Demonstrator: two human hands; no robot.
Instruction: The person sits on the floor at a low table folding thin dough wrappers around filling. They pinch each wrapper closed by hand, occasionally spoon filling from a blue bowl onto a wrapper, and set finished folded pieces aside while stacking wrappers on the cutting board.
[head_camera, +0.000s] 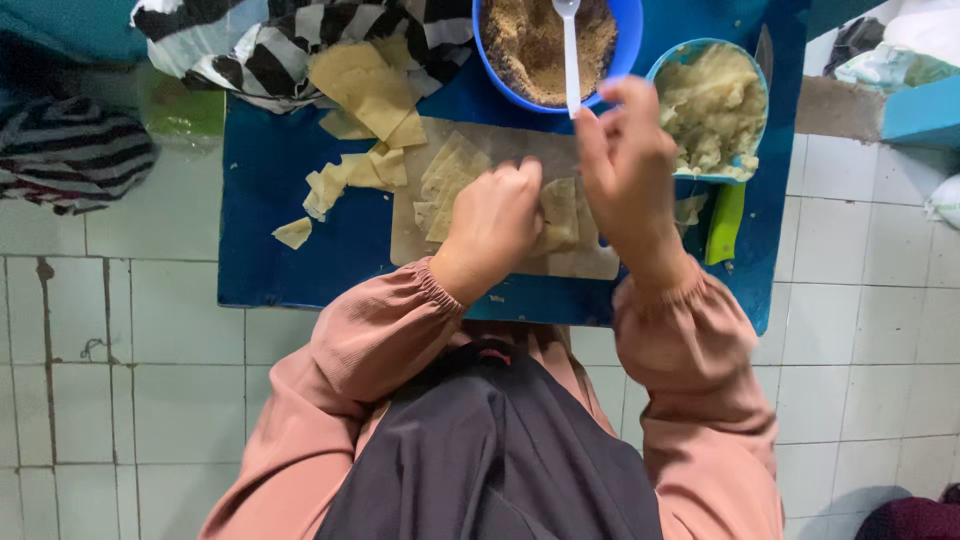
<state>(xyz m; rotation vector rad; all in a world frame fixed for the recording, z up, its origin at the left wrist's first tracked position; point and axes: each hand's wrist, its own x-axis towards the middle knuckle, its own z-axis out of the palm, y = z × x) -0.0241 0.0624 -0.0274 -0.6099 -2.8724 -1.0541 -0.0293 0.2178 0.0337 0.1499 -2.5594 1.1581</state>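
Head view: left hand (495, 225) curled, hiding part of the pale dough sheet (560, 215) on the wooden board (500, 150).
Right hand (628, 160): pinches white plastic spoon (570, 55).
Bowl (625, 30): blue, crumbly brown filling, perhaps sugar.

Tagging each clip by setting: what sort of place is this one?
Probably a home kitchen work spot set low on a white tiled floor. A small blue table holds a cutting board with dough sheets, a bowl of brown crumbs and a bowl of pale mash.
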